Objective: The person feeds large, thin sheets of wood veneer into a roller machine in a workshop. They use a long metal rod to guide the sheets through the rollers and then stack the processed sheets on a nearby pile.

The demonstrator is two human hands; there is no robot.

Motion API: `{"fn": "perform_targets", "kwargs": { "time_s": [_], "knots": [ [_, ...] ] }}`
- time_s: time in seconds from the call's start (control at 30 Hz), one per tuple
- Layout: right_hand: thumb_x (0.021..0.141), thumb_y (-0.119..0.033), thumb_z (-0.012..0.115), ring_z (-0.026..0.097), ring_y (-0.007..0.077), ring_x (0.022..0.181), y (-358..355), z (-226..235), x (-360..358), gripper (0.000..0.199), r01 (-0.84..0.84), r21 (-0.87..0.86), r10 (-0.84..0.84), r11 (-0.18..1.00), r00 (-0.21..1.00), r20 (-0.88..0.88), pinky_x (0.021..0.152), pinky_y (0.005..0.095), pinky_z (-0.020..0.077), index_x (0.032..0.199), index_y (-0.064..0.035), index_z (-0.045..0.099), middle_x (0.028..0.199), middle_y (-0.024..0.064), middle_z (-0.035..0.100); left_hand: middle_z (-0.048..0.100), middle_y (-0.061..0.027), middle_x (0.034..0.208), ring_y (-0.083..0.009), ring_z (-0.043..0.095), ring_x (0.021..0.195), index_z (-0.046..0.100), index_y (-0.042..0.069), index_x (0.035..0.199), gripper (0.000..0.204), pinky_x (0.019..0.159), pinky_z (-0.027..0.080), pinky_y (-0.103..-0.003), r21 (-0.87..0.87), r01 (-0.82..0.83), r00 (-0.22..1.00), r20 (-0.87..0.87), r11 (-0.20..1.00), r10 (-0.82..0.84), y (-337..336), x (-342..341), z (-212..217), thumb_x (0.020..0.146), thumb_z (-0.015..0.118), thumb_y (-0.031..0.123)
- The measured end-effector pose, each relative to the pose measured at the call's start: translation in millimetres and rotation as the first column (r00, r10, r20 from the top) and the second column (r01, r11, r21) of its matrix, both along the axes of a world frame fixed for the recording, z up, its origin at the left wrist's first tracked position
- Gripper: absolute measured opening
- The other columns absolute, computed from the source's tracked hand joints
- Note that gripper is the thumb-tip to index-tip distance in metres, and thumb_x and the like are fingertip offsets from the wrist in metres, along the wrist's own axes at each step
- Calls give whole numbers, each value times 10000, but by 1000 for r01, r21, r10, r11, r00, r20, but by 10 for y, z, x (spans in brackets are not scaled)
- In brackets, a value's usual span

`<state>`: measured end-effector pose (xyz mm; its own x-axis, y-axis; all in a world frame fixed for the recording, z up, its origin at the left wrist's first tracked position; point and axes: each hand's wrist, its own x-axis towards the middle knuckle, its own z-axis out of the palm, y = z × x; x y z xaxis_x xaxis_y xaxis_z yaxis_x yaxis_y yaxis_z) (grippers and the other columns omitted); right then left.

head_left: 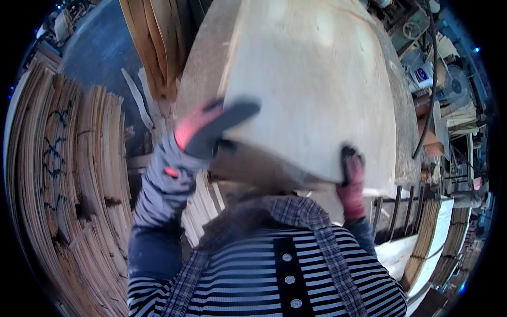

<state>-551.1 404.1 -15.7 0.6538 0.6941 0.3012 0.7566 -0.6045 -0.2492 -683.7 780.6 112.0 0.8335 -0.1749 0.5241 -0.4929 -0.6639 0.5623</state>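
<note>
Head view: a large pale sheet of thin wood (pixel 317 84) fills the middle of the picture, lying on a stack of similar sheets on a desk (pixel 404 121) whose rough edge shows along the right side. The near edge of the sheet is lifted and tilted toward the person.

The left hand (pixel 211 129), in a pink glove with dark fingers and a grey sleeve cover, lies on the near left corner of the sheet; its grip is around the edge, fingers flat on top, though motion blur hides how tightly it closes. The right hand (pixel 351 171), in a dark red glove with black fingertips, has its grip clamped on the near right edge of the sheet, fingertips curled over the top face.

No container shows clearly. To the left, tall stacks of veneer strips (pixel 68 174) stand on edge, some with dark scrawled marks. Far left, more thin boards (pixel 158 47) lean upright beside a blue-grey floor (pixel 97 50). To the right, a dark hose (pixel 430 90) hangs down past cluttered machinery, and near right, further piled sheets (pixel 428 238) curve away.
</note>
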Motion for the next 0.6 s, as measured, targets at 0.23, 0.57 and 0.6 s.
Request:
{"fn": "perform_targets", "kwargs": {
  "time_s": [0.23, 0.57, 0.6],
  "knots": [
    [704, -121, 509, 515, 328, 986, 2, 1453, -479, 367, 241, 232, -280, 942, 948, 151, 874, 379, 381, 1043, 15, 535, 1044, 190, 541, 451, -183, 1120, -301, 439, 1004, 419, -20, 1152, 488, 861, 335, -362, -553, -359, 925, -101, 752, 367, 71, -320, 221, 739, 591, 173],
    [453, -106, 583, 531, 269, 943, 291, 1518, 73, 608, 156, -82, -135, 984, 965, 223, 842, 369, 407, 1059, -145, 557, 1060, 95, 549, 302, -193, 1283, -344, 239, 1208, 282, 33, 1262, 739, 1008, 165, -420, -155, -761, 578, -604, 631, 548, -381, -711, -2174, 677, 638, 311],
    [442, -120, 619, 526, 262, 958, 378, 1416, 268, 655, 129, -60, -110, 990, 963, 246, 860, 376, 396, 1091, -142, 536, 1077, 93, 542, 302, -174, 1291, -344, 235, 1211, 195, 41, 1295, 770, 1010, 173, -397, -209, -696, 641, -612, 687, 463, -341, -545, -1937, 701, 622, 281]
  ]
}}
